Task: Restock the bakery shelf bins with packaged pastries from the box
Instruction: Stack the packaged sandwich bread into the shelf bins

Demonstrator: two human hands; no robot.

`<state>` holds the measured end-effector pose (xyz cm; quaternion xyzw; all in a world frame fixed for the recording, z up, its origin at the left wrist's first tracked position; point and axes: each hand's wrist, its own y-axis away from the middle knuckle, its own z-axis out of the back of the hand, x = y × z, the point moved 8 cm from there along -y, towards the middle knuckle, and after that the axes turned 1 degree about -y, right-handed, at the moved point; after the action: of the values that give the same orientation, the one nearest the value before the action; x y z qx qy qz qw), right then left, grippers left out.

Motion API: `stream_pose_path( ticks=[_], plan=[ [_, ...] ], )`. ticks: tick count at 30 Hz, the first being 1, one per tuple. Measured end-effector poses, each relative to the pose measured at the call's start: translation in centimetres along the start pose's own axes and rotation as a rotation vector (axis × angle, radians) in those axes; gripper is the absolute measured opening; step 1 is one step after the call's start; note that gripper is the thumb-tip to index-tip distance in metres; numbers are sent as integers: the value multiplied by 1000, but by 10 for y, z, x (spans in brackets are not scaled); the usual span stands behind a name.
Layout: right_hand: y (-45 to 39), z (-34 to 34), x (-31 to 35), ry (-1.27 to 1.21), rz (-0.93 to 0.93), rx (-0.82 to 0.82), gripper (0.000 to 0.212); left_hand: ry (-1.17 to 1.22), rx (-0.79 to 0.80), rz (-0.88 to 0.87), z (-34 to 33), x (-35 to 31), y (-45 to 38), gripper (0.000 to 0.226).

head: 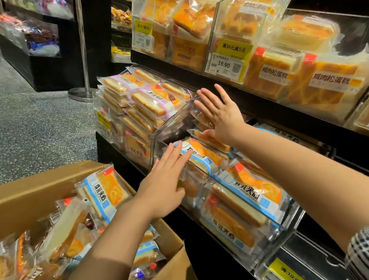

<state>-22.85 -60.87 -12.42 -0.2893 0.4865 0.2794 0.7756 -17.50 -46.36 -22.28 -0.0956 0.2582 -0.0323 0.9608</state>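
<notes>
The packets in the clear bin on the lower shelf are being tidied rather than added to, so far as can be judged: both hands are being held flat against stock already in place. The left hand is being pressed, fingers straight and together, against the front wall of the bin, its fingertips lying over the rim on the top blue-labelled packet, and nothing is being grasped by it. The right hand is being spread open with fingers fanned over the packets stacked at the back of the same bin, under the shelf above, and it too is being kept empty. More packaged pastries are being left waiting in the cardboard box at the lower left (a blue-labelled packet of the same kind is lying on top, near the left forearm). The neighbouring bin of purple-labelled packets is being shown heaped above its rim. For the next move, one hand would probably need to be drawn back to the box and closed round that top packet, which would then be laid flat into whatever room remains in the bin.
</notes>
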Motion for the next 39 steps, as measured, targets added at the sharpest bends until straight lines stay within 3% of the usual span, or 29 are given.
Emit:
stream_pose_path(
  ticks=[4, 7, 9, 13, 16, 21, 25, 31, 39],
  plan=[
    [14, 24, 4, -273, -42, -64, 74, -80, 51, -36, 7, -2, 1, 83],
    [37, 64, 16, -688, -60, -201, 45, -201, 92, -47, 22, 8, 11, 74],
    [53, 89, 24, -1019, -73, -254, 31, -232, 129, 27, 33, 26, 25, 66],
    [69, 117, 49, -1567, -82, -276, 22, -366, 261, 181, 48, 54, 62, 47],
    [69, 129, 74, -1803, 8, -198, 17, -348, 375, 319, 50, 69, 89, 43],
    [69, 131, 151, -1639, 326, 95, 25, -373, 493, 428, 45, 94, 122, 42],
    [73, 111, 211, -1438, 392, 192, 36, -338, 532, 460, 40, 101, 133, 41],
    [61, 78, 228, -1516, 146, 191, 40, -191, 495, 480, 34, 123, 135, 39],
    [38, 69, 240, -1405, -83, 132, 36, -131, 451, 707, 18, 183, 154, 40]
  ],
)
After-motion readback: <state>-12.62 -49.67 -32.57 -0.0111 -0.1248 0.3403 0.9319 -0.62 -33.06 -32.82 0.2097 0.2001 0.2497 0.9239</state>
